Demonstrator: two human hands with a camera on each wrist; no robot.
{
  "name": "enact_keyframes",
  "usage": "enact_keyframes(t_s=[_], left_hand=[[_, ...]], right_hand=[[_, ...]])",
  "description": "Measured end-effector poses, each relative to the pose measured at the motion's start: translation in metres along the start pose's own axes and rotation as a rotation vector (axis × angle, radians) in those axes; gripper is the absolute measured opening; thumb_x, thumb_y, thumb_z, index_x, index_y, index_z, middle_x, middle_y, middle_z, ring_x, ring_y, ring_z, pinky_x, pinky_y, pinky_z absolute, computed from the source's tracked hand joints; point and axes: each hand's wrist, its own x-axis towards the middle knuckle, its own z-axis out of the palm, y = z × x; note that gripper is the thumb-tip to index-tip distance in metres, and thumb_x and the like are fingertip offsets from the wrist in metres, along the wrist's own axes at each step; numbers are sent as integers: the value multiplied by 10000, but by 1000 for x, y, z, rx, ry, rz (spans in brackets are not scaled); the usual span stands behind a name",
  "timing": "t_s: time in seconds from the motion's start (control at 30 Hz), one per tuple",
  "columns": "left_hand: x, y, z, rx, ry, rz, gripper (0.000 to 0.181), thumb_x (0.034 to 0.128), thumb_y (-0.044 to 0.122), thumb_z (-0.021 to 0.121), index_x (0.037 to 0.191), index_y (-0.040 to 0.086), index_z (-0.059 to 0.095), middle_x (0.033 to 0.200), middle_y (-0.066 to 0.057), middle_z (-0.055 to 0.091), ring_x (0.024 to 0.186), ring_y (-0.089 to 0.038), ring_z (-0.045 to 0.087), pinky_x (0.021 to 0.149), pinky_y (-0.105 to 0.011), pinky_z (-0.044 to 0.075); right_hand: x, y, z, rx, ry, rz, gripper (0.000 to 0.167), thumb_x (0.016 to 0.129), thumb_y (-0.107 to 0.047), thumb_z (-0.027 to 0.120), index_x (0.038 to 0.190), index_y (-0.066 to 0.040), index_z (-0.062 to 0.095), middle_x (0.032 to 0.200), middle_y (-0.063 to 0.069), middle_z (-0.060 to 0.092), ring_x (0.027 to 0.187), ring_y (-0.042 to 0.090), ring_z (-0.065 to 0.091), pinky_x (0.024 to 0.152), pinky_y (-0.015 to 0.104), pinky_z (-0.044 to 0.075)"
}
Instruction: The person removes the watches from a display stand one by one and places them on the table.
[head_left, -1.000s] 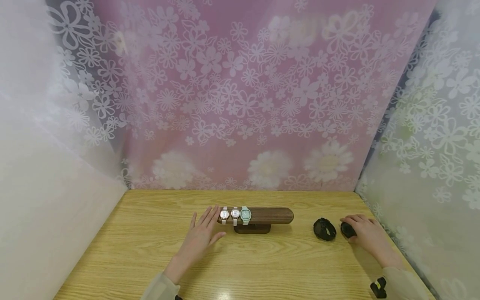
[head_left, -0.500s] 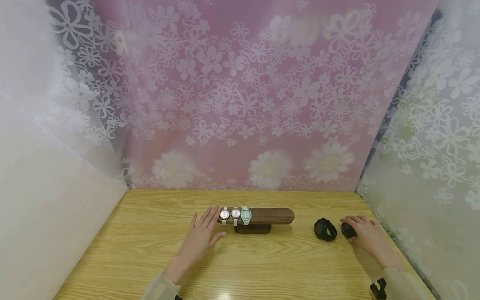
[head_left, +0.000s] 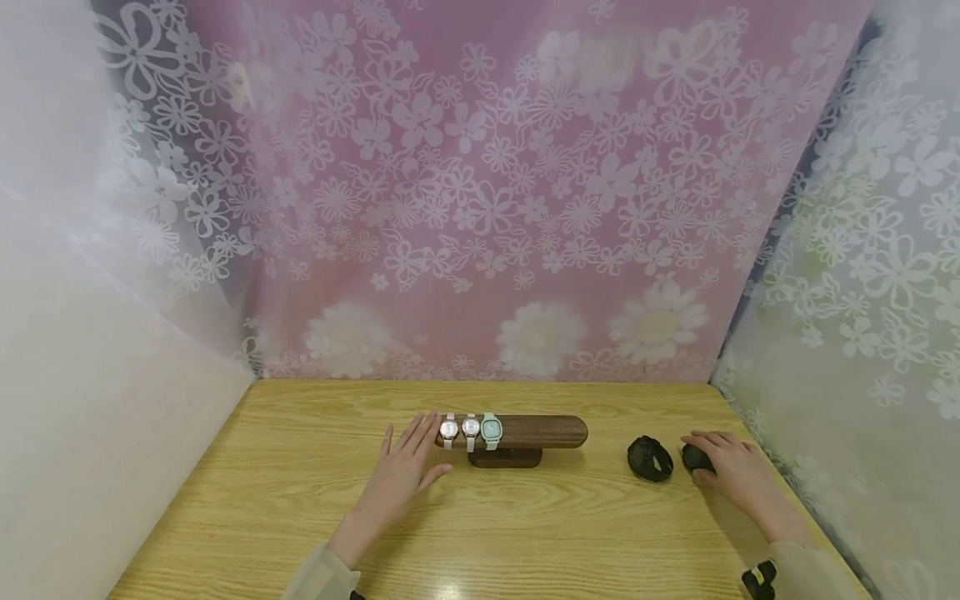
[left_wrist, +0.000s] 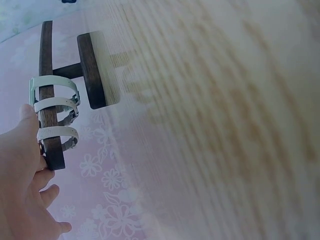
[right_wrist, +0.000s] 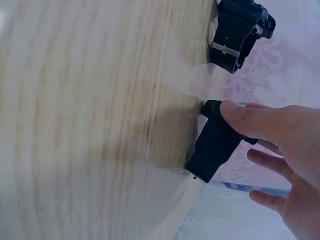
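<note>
A dark wooden watch stand [head_left: 543, 432] stands mid-table, its bar raised over a flat base [left_wrist: 91, 70]. Two pale-strapped watches [head_left: 448, 429] [head_left: 470, 427] and a mint-green square watch [head_left: 491, 428] sit side by side on the bar's left half. My left hand [head_left: 401, 471] touches the bar's left end, fingers extended and thumb apart. At the right, my right hand [head_left: 738, 473] pinches a black watch [right_wrist: 215, 147] between thumb and fingers; its strap stands on the table. Just left of it lies a second black watch [head_left: 647, 459], its band closed in a loop.
The wood-grain table [head_left: 570, 533] meets a pink flowered curtain [head_left: 480, 208] at the back. A pale wall [head_left: 97, 350] bounds the left side, and a white flowered sheet [head_left: 877, 333] the right, close to my right hand.
My right thumb and fingers have shifted slightly on the black watch, which appears slightly turned. The left hand, the stand and the other watches stay where they were.
</note>
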Motion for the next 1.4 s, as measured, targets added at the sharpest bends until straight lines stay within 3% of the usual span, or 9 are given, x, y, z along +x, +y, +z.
enact_keyframes(t_s=[0.4,0.77,1.13,1.4], left_hand=[[0,0,0,7,-7,-1,778,1009,508,545,1599,72,289,1652,-73,255,1528,-280,246,1221,-624,124],[-1,1,-2,-27,-14,-4,774,1005,484,571,1599,74,290,1648,-72,257,1529,-283,242,1221,-625,102],[0,1,-2,-24,-26,-12,776,1009,498,560,1606,90,278,1654,-56,245,1534,-267,229,1226,-617,92],[-1,2,-4,-27,-29,-11,773,1010,492,563,1602,81,285,1654,-59,247,1535,-267,227,1225,-619,90]], right_hand=[[-3,1,0,-13,39,-9,609,729,-175,897,1282,-55,670,1252,209,663,1116,466,600,795,672,487],[-1,-4,-4,-9,194,-42,455,808,-177,837,1225,-46,710,1188,193,702,1060,447,639,806,679,500],[12,-28,-18,-4,313,-110,449,879,-202,786,1285,-47,674,1203,191,700,1072,432,644,852,634,525],[24,-52,-22,45,341,-133,506,825,-164,821,1289,-38,664,1225,190,691,1106,445,627,898,665,492]])
